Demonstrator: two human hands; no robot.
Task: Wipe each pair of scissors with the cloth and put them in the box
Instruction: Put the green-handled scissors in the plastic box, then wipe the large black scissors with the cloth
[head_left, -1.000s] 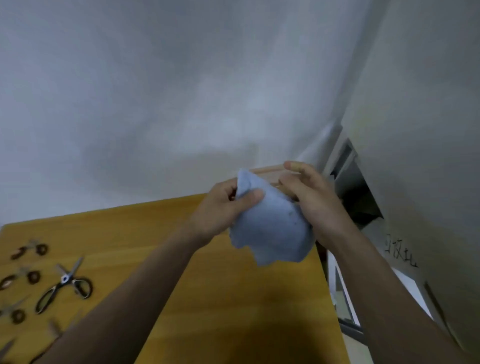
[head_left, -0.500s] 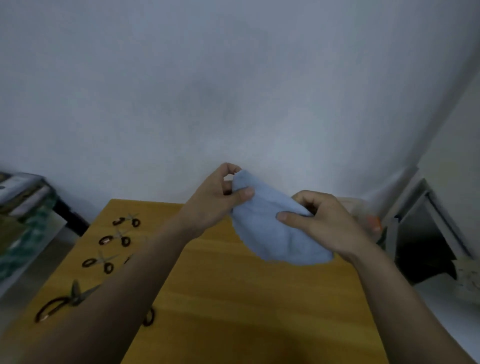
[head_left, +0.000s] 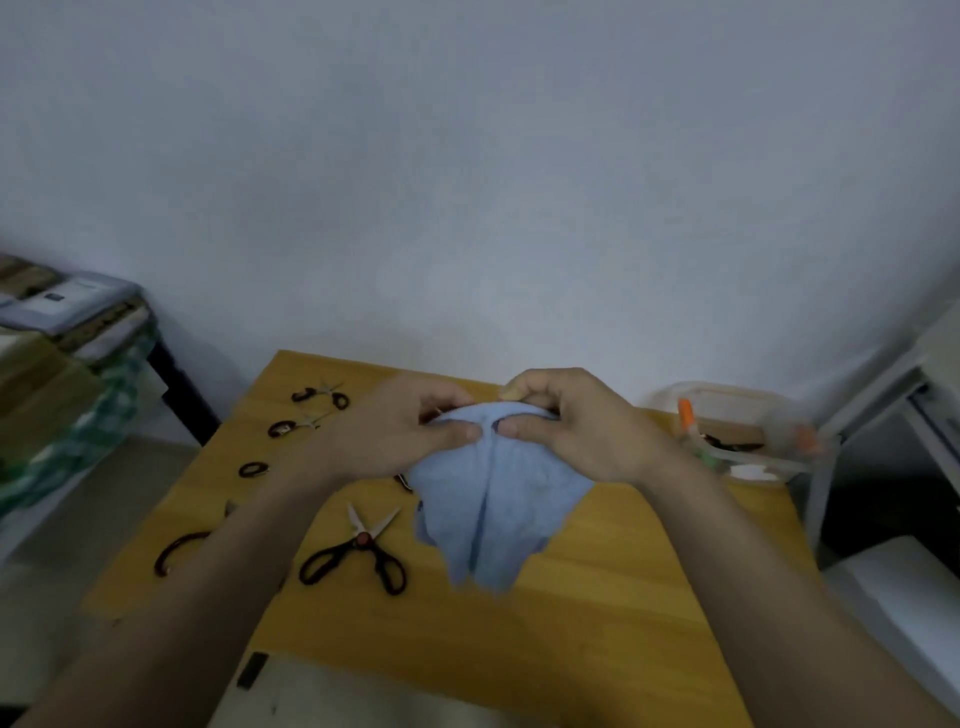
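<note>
Both hands hold a light blue cloth (head_left: 496, 512) above the middle of the wooden table (head_left: 597, 613). My left hand (head_left: 400, 434) pinches its top edge from the left, and my right hand (head_left: 576, 423) pinches it from the right. The cloth hangs down between them. I cannot tell if scissors are wrapped inside. A large pair of black-handled scissors (head_left: 358, 551) lies open on the table below my left hand. Several smaller pairs of scissors (head_left: 319, 395) lie along the table's left side. A clear plastic box (head_left: 737, 431) stands at the far right corner.
A stack of folded fabrics and boxes (head_left: 62, 353) sits on a low stand at the left. A grey metal frame (head_left: 878, 415) and white surface stand right of the table. A white wall runs behind it.
The view has swung left and down, bringing more scissors and the box into sight. My hands have come together at the cloth's top edge, and the cloth now hangs lower.
</note>
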